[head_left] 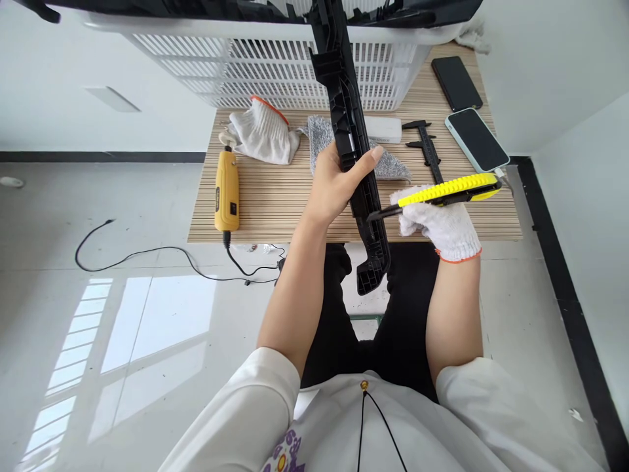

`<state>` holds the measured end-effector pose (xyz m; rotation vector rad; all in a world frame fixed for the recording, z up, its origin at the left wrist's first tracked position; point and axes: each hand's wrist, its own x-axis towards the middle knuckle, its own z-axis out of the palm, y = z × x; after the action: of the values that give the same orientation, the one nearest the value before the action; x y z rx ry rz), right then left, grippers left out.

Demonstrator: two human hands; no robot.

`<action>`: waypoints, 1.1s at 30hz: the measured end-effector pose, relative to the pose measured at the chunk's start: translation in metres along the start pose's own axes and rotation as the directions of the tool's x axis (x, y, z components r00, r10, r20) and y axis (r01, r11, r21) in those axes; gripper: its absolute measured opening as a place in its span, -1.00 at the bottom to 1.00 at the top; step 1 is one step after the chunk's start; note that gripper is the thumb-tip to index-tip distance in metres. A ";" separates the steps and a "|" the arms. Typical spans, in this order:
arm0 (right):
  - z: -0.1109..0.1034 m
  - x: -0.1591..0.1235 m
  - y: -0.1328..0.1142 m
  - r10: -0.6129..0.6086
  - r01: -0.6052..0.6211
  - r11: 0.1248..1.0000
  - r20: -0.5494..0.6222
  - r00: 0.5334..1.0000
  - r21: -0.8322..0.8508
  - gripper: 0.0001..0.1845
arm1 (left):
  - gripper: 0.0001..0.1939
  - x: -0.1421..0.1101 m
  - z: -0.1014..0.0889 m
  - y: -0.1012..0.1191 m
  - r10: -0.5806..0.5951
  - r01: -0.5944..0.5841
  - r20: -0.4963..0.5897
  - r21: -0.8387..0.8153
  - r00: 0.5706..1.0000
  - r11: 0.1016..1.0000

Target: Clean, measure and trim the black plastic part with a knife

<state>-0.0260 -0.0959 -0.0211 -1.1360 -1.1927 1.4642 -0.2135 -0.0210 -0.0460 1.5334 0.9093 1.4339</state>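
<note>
My bare left hand [337,180] is wrapped round a long black moulded plastic part [346,118], thumb across its top. The part slants from the white basket down past the table's front edge, its hooked lower end above my lap. In a white knitted glove with an orange cuff, my right hand [437,223] is closed on a yellow-and-black utility knife [447,190]. The dark blade points left, and its tip is at the right side of the part, below my left hand; whether it touches cannot be told.
A white slotted basket [275,69] with black parts stands at the back. On the wooden table [275,203] lie a spare glove [265,134], a grey cloth [393,164], a white box [386,129], calipers [428,151], two phones [476,139] [457,83] and a corded yellow tool [227,190].
</note>
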 end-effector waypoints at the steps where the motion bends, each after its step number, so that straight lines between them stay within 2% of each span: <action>1: 0.001 0.000 0.000 -0.024 0.024 1.000 -0.062 0.998 -0.002 -0.74 | -0.50 0.000 0.000 0.000 -0.004 0.004 0.006 -0.005 1.000 1.000; 3: 0.001 0.001 0.002 -0.053 0.053 0.999 -0.160 0.986 -0.005 -0.73 | -0.50 -0.001 0.000 0.001 -0.017 0.018 0.020 -0.016 1.000 1.000; 6: -0.002 0.002 0.005 -0.051 0.054 0.999 -0.203 0.978 0.006 -0.72 | -0.50 -0.001 0.000 0.002 -0.027 0.028 0.026 -0.022 0.999 0.999; 8: -0.003 0.002 0.006 -0.092 0.100 0.995 -0.255 0.963 0.019 -0.72 | -0.50 -0.001 -0.001 0.002 -0.024 0.024 0.019 -0.020 1.000 0.999; 11: 0.003 0.002 0.004 -0.164 0.180 0.984 -0.348 0.923 0.014 -0.78 | -0.48 0.000 -0.001 0.002 -0.018 0.017 0.003 0.001 1.000 1.000; 14: 0.013 0.002 0.003 -0.168 0.176 0.984 -0.409 0.897 -0.019 -0.82 | -0.47 0.001 -0.001 0.001 -0.010 0.010 -0.010 0.036 1.000 0.999; 21: 0.021 0.007 0.004 -0.081 0.073 0.997 -0.429 0.899 -0.034 -0.70 | -0.51 0.000 0.000 -0.003 -0.009 0.009 -0.004 0.021 1.000 1.000; 28: 0.024 0.008 0.002 -0.110 0.114 0.993 -0.409 0.906 -0.014 -0.69 | -0.52 0.000 0.000 -0.002 -0.016 0.016 0.000 0.028 1.000 0.999; 33: 0.023 0.009 0.003 -0.081 0.073 0.997 -0.423 0.902 -0.034 -0.70 | -0.49 0.000 0.001 -0.001 -0.010 0.010 -0.005 0.051 1.000 0.999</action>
<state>-0.0509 -0.0908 -0.0227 -1.3224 -0.9314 1.0726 -0.2128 -0.0203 -0.0467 1.5614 0.9621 1.4173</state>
